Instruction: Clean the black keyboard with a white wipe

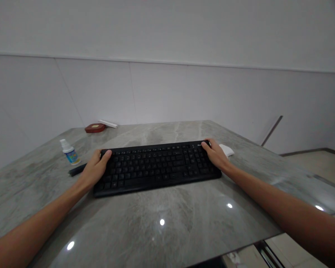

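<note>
A black computer keyboard [156,163] spans the middle of the view, keys facing up and its right end slightly farther away. My left hand [96,165] grips its left end, with the thumb on the top face near the far corner. At the far right corner, my right hand [215,153] holds the other end, thumb on top as well. The fingers of both hands are mostly hidden under or behind the keyboard. Whether the keyboard touches the tabletop or is held just above it, I cannot tell.
On the grey marbled table [162,223], a small spray bottle [71,153] stands at left. A dark brush-like object [77,170] lies partly behind my left hand. A reddish-brown box [95,128] and a white strip [108,123] are at the back; a white folded item [226,150] is beside my right hand.
</note>
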Demonstrator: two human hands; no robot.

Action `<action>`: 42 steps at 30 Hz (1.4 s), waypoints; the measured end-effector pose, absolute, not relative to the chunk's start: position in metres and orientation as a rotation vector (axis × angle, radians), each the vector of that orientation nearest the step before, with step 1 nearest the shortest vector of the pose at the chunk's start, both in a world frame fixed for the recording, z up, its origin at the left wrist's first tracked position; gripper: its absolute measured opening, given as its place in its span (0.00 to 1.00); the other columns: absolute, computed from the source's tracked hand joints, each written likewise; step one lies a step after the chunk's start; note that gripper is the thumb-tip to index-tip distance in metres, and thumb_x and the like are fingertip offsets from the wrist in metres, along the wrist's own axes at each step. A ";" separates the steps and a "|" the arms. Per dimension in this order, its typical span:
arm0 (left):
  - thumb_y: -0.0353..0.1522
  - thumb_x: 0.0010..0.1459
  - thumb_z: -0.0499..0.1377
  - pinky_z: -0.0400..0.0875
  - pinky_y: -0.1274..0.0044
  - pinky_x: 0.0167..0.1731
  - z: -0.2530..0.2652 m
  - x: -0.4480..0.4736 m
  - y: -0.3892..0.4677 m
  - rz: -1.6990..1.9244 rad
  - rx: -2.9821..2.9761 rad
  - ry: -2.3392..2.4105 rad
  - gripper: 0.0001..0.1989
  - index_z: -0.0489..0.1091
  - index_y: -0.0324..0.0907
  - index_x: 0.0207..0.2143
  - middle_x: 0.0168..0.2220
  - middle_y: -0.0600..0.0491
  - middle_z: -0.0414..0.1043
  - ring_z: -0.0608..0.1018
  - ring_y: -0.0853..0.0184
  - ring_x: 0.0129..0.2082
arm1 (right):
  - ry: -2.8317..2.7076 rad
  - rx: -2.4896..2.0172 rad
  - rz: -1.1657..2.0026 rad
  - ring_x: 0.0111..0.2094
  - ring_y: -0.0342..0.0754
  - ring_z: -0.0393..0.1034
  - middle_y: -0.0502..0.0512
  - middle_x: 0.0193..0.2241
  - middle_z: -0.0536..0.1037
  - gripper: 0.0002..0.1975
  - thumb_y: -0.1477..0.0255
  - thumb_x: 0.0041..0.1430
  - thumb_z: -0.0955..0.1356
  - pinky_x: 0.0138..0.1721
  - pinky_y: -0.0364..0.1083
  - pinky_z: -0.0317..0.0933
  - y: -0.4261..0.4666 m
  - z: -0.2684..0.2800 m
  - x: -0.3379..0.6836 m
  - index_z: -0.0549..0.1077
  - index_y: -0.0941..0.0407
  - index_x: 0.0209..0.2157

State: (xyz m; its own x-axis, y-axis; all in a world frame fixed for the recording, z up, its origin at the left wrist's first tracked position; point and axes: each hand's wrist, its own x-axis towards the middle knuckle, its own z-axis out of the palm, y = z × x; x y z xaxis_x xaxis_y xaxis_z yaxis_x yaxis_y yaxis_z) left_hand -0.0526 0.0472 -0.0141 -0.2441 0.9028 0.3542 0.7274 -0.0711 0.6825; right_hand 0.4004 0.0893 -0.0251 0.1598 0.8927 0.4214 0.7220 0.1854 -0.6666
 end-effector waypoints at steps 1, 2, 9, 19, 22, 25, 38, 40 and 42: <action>0.56 0.57 0.47 0.69 0.64 0.44 -0.015 -0.054 0.048 1.121 1.790 2.008 0.31 0.69 0.40 0.43 0.39 0.46 0.75 0.76 0.52 0.42 | -1.625 -1.645 0.239 0.41 0.55 0.72 0.59 0.39 0.79 0.18 0.60 0.64 0.60 0.45 0.51 0.62 0.089 -0.024 0.400 0.73 0.56 0.45; 0.57 0.57 0.46 0.69 0.63 0.44 -0.017 -0.055 0.049 1.019 1.806 2.031 0.32 0.69 0.39 0.42 0.39 0.45 0.76 0.76 0.51 0.42 | -1.656 -1.709 0.226 0.42 0.55 0.72 0.60 0.40 0.79 0.18 0.61 0.65 0.60 0.45 0.51 0.62 0.089 -0.024 0.400 0.74 0.57 0.43; 0.57 0.60 0.39 0.70 0.63 0.41 -0.016 -0.052 0.046 0.555 1.963 2.169 0.34 0.70 0.41 0.43 0.36 0.42 0.79 0.80 0.47 0.40 | -1.858 -1.905 0.010 0.39 0.55 0.74 0.65 0.37 0.81 0.21 0.62 0.67 0.59 0.39 0.49 0.61 0.088 -0.021 0.401 0.79 0.60 0.34; 0.45 0.62 0.43 0.70 0.65 0.38 -0.005 -0.069 0.048 0.382 2.283 2.247 0.26 0.77 0.42 0.35 0.37 0.41 0.80 0.80 0.47 0.39 | -1.974 -1.942 -0.147 0.35 0.55 0.74 0.65 0.33 0.79 0.20 0.60 0.63 0.63 0.38 0.49 0.63 0.089 -0.032 0.402 0.80 0.60 0.32; 0.42 0.60 0.48 0.71 0.65 0.36 -0.003 -0.084 0.052 0.478 2.258 2.433 0.20 0.77 0.43 0.38 0.35 0.41 0.79 0.80 0.48 0.36 | -1.938 -1.914 -0.196 0.36 0.55 0.74 0.66 0.36 0.77 0.17 0.61 0.62 0.65 0.40 0.50 0.63 0.087 -0.031 0.401 0.79 0.59 0.36; 0.39 0.57 0.53 0.69 0.62 0.46 -0.011 -0.103 0.057 0.470 2.423 2.473 0.19 0.77 0.39 0.42 0.41 0.36 0.76 0.77 0.45 0.45 | -1.949 -1.894 -0.185 0.36 0.55 0.73 0.64 0.36 0.76 0.16 0.62 0.62 0.65 0.41 0.50 0.63 0.086 -0.029 0.401 0.79 0.59 0.38; 0.42 0.58 0.50 0.73 0.69 0.37 -0.018 -0.081 0.059 0.484 2.200 2.238 0.19 0.73 0.40 0.42 0.39 0.43 0.80 0.81 0.53 0.39 | -2.163 -1.544 -0.103 0.40 0.53 0.72 0.61 0.36 0.79 0.13 0.66 0.63 0.65 0.47 0.50 0.62 0.080 -0.024 0.392 0.79 0.59 0.37; 0.42 0.58 0.50 0.73 0.69 0.38 -0.014 -0.070 0.054 0.538 2.178 2.187 0.19 0.73 0.40 0.42 0.40 0.44 0.80 0.81 0.53 0.39 | -2.174 -1.532 -0.104 0.42 0.54 0.72 0.62 0.37 0.79 0.14 0.66 0.63 0.65 0.48 0.51 0.62 0.081 -0.026 0.392 0.79 0.59 0.38; 0.43 0.58 0.50 0.72 0.68 0.38 -0.012 -0.063 0.048 0.570 2.180 2.172 0.20 0.72 0.40 0.42 0.39 0.43 0.80 0.81 0.52 0.39 | -2.175 -1.516 -0.110 0.43 0.55 0.72 0.63 0.38 0.79 0.14 0.66 0.63 0.64 0.49 0.52 0.62 0.081 -0.027 0.393 0.79 0.60 0.40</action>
